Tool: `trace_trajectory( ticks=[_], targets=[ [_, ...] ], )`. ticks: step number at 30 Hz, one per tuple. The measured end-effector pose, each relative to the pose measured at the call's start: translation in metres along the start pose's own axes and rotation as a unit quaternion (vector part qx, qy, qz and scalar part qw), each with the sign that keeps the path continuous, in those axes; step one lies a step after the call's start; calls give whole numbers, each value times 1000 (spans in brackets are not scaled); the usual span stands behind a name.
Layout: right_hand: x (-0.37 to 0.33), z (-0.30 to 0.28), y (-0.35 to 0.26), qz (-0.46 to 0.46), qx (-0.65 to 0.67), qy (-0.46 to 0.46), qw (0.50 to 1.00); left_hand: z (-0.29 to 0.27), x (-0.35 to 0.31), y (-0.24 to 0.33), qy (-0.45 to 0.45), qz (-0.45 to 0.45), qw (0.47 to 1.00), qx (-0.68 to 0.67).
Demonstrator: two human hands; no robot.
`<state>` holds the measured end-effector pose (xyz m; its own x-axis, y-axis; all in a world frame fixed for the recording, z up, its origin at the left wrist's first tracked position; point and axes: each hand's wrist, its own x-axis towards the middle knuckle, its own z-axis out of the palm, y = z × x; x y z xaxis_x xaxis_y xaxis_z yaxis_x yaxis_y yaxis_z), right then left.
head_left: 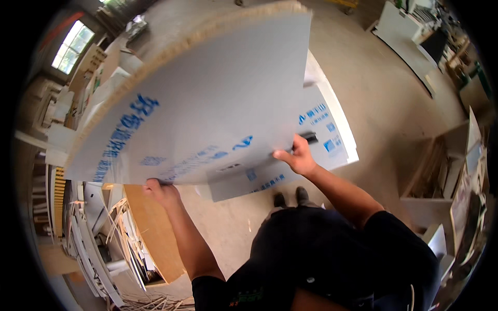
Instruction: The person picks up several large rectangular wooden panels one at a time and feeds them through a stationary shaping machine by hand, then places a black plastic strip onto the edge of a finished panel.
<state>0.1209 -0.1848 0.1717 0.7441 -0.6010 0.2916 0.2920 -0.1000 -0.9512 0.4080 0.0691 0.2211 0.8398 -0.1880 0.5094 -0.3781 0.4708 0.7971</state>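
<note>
A large board point(223, 88) covered in grey film with blue print is tilted up in front of me. Its long far edge is raw and brownish, like chipboard. My left hand point(162, 193) is closed round its near edge at the left. My right hand point(300, 158) grips its near right corner, thumb on top and the other fingers partly hidden. Below it lies a second film-covered board point(324, 122), flat and partly covered by the first. A small black object point(310, 137) is beside my right hand; its kind is unclear.
Left of me stand stacked panels and offcuts beside a brown board point(150, 228). Thin wood strips point(155, 305) litter the floor at lower left. To the right is an open box point(428, 179) with scrap boards. A white panel point(399, 36) leans at the far right.
</note>
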Motion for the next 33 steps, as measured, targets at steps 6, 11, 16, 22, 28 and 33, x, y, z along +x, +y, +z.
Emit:
trace_trajectory(
  ticks=[6, 11, 16, 22, 28, 33],
  targets=[
    [17, -93, 53, 12, -103, -68, 992, 17, 10, 40, 11, 36, 999, 23],
    [15, -100, 131, 93, -583, -223, 776, 48, 46, 115, -28, 95, 989, 109],
    [21, -85, 119, 135, -582, -232, 768, 68, 81, 203, -66, 150, 971, 177],
    [61, -147, 51, 72, -469, 92, 876, 86, 121, 243, -258, 307, 835, 377],
    [138, -66, -284, -320, -406, 42, 855, 121, 119, 267, -369, 364, 669, 533],
    [112, 37, -385, -357, -586, -130, 716, 145, 111, 258, -369, 347, 728, 462]
  ],
)
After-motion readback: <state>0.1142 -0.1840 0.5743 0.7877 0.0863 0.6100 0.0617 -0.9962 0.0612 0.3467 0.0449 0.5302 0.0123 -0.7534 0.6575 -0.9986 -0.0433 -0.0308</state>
